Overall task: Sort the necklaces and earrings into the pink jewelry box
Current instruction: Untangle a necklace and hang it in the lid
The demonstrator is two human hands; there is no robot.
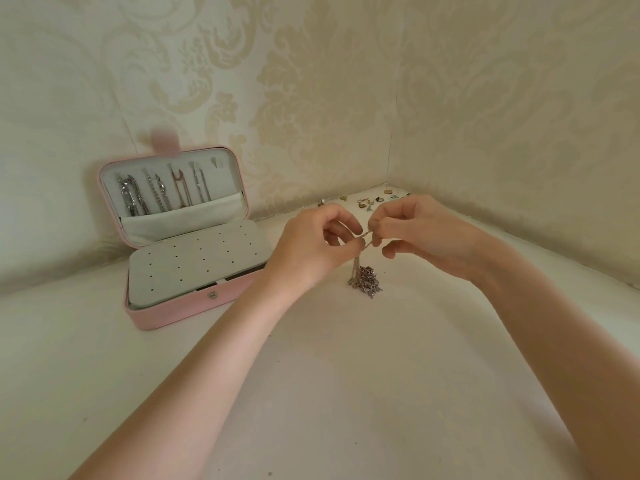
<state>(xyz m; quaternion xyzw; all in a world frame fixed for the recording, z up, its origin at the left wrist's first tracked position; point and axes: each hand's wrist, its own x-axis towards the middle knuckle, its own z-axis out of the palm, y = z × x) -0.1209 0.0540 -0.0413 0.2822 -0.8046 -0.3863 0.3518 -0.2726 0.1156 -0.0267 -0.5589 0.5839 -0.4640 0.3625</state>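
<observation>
The pink jewelry box (166, 315) stands open at the left, lid leaning against the wall. Several necklaces (157, 192) hang from hooks inside the lid, their ends tucked in a white pocket. A grey earring panel (197, 261) with small holes covers the base and holds nothing. My left hand (311, 247) and my right hand (422, 233) meet above the table, both pinching the top of a silver necklace (365, 282). Its chain hangs down to a small heap on the table. Several earrings (374, 199) lie along the far wall.
Patterned wallpaper walls meet in a corner behind the earrings. The white table surface (346, 375) spreads toward me between my forearms. The box's snap tab (165, 142) sticks up above the lid.
</observation>
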